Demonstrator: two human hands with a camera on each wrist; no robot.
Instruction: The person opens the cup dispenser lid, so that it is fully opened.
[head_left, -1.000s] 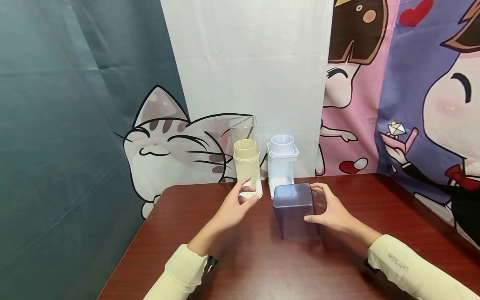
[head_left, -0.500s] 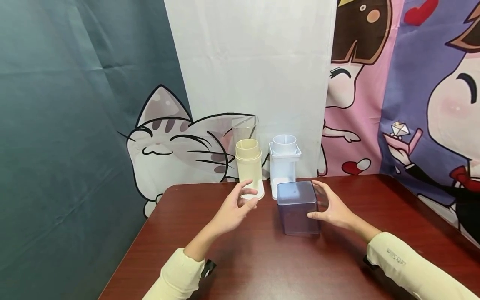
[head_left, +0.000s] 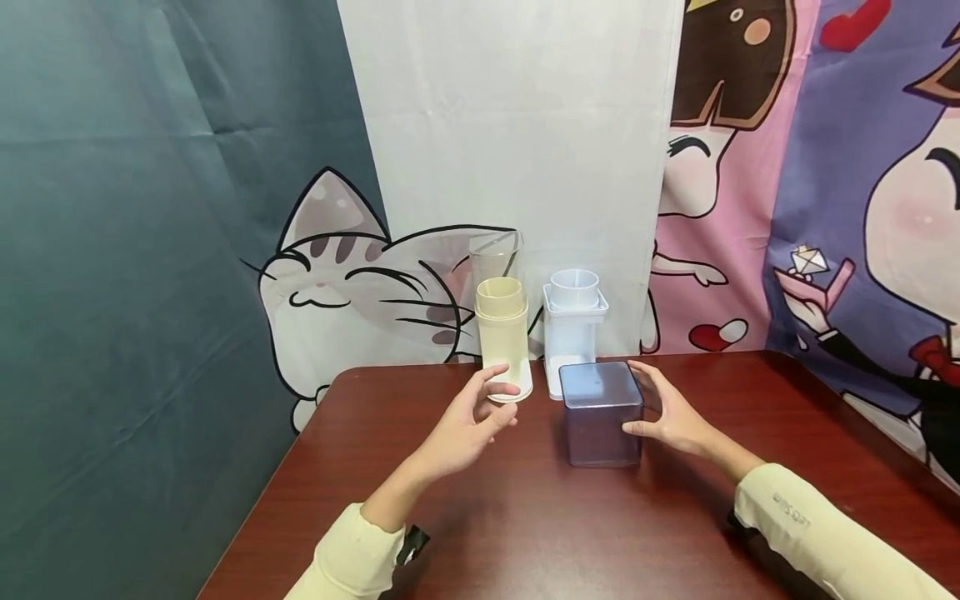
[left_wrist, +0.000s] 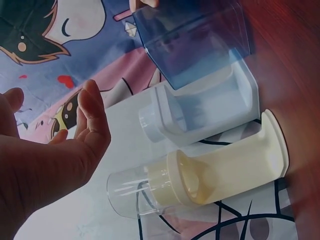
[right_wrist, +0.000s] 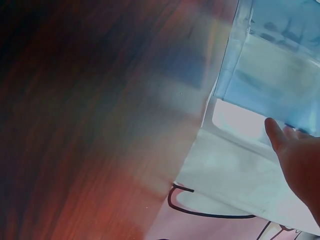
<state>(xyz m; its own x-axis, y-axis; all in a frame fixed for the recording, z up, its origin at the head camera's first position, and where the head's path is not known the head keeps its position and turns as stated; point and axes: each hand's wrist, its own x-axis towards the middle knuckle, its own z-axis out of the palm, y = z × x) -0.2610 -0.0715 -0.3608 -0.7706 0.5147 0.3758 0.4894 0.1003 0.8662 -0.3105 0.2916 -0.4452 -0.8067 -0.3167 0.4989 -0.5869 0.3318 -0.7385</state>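
Note:
My right hand (head_left: 675, 418) holds a translucent blue-purple box (head_left: 603, 437) by its right side, thumb at the near edge and fingers at the far edge. The box stands with a closed flat face up and seems to rest on the table. In the right wrist view, the thumb (right_wrist: 275, 134) lies against the box (right_wrist: 285, 80). My left hand (head_left: 465, 429) hovers left of the box with loosely bent fingers, holding nothing. Behind it stands a cream stand (head_left: 502, 337) with a clear cylinder (left_wrist: 127, 192) on its collar. A white stand (head_left: 570, 333) is just behind the box.
A glossy red-brown table (head_left: 510, 533) carries everything. Its back edge meets a printed cloth backdrop (head_left: 517, 108) with a cartoon cat and figures. Both stands are close to that cloth.
The box has come down and levelled, moving slightly right in the view, with the right hand on it throughout. The left hand keeps nearly the same place. The head view has shifted a little.

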